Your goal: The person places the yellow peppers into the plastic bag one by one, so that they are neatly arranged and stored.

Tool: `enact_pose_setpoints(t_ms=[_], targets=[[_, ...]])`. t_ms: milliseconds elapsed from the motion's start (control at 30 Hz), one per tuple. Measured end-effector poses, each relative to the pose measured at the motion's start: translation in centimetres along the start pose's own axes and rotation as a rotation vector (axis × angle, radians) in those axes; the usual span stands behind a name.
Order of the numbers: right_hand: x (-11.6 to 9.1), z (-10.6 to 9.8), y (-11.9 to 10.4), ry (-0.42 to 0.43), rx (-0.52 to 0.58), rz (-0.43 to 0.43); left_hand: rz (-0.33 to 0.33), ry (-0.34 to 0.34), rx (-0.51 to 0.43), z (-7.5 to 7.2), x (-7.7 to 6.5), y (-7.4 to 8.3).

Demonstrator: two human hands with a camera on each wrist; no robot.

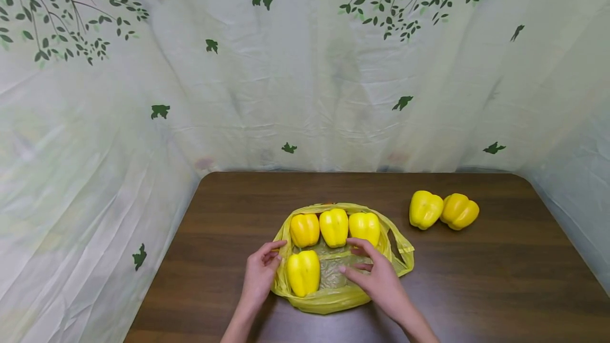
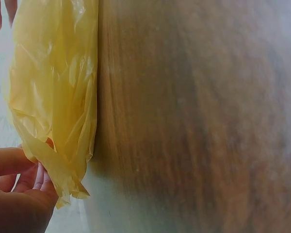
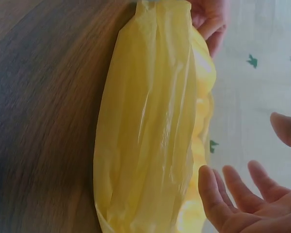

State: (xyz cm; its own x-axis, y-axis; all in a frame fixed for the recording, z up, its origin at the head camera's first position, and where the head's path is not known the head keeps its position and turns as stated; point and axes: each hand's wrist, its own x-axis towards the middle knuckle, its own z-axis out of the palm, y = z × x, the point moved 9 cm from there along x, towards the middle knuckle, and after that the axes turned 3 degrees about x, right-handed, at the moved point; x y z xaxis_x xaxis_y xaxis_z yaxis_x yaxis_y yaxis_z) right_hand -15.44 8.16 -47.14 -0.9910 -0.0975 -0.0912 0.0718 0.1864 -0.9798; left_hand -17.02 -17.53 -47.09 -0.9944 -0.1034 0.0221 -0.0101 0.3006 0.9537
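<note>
A yellow plastic bag (image 1: 329, 306) lies on the table with its mouth spread wide. Three yellow bell peppers stand in a row along its far side: a left one (image 1: 305, 230), a middle one (image 1: 333, 227) and a right one (image 1: 364, 226). Another yellow bell pepper (image 1: 303, 273) sits at the bag's near left. My left hand (image 1: 257, 277) holds the bag's left edge, its fingers at the gathered plastic (image 2: 63, 170) in the left wrist view. Over the bag's right part is my right hand (image 1: 378, 279), fingers spread and holding nothing; the right wrist view shows its fingers (image 3: 213, 194) apart.
Two more yellow bell peppers, one on the left (image 1: 425, 209) and one on the right (image 1: 459, 211), lie touching at the far right of the brown wooden table (image 1: 476, 290). Behind the table hangs a pale curtain (image 1: 305, 78) with leaf prints.
</note>
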Motion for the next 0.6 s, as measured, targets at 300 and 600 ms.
enact_pose_setpoints(t_ms=[300,600], targets=[[-0.4,-1.5,0.4,0.043,0.022,0.021,0.002,-0.009,0.009,0.0,0.0,0.0],[-0.7,-3.3,0.7,0.090,0.004,0.020,-0.001,-0.010,0.012,0.0,0.0,0.0]])
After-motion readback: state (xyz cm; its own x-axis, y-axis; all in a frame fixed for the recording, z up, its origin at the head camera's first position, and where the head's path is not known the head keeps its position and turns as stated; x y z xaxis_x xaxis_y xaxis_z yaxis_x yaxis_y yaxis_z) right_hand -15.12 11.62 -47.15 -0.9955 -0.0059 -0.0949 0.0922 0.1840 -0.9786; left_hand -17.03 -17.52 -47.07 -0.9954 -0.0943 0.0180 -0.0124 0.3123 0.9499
